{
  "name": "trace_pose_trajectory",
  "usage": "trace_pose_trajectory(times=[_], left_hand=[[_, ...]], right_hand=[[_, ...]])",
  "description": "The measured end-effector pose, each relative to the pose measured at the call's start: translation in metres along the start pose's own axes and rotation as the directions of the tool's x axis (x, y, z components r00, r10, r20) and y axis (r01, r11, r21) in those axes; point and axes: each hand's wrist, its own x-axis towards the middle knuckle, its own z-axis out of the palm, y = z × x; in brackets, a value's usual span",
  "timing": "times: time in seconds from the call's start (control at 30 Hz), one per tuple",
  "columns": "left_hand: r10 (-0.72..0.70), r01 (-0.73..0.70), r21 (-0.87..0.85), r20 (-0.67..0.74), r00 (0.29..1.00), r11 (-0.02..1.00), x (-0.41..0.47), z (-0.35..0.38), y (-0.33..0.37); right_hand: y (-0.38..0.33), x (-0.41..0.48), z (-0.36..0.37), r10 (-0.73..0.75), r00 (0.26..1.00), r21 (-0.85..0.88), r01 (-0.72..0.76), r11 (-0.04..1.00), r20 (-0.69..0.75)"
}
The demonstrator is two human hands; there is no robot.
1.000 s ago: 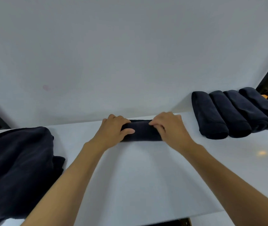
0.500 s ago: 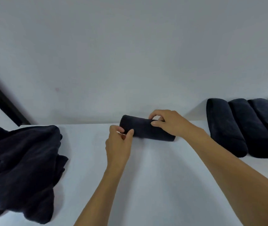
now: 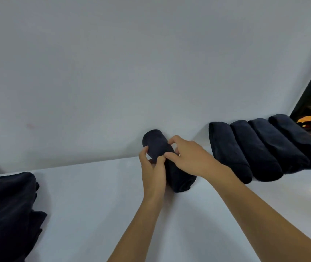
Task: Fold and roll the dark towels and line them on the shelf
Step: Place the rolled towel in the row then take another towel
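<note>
Rolled towel (image 3: 179,177) long axis near-far, far end twd wall (image 3: 113,72); L hand (image 3: 153,173) & R hand (image 3: 190,157) grips both pinch it.

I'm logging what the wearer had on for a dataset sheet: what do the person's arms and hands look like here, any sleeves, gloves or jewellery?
The left forearm and right forearm are bare down to the picture's bottom edge, with no sleeve in view. The left hand and right hand wear no gloves, and no watch, bracelet or ring shows.
</note>
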Motion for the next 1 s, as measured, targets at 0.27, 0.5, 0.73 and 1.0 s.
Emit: trace_pose_trajectory(times=[0.27, 0.5, 0.73, 1.0], left_hand=[[0.021, -0.059, 0.143, 0.253, 0.967, 0.988, 0.001, 0.084, -0.002], [0.113, -0.192, 0.314, 0.254, 0.961, 0.93, 0.008, 0.106, -0.016], [0.033, -0.357, 0.666, 0.447, 0.894, 0.655, 0.027, 0.086, -0.006], [-0.052, -0.343, 0.638, 0.516, 0.855, 0.689, -0.006, 0.014, 0.026]], right_hand=[[0.052, -0.017, -0.039, 0.237, 0.956, -0.215, -0.271, 0.938, -0.171], [0.067, -0.023, -0.031, 0.293, 0.919, -0.274, -0.363, 0.89, -0.265], [0.06, -0.022, -0.029, 0.208, 0.935, -0.358, -0.306, 0.882, -0.286], [0.009, -0.012, -0.014, 0.091, 0.916, -0.254, -0.202, 0.946, -0.391]])
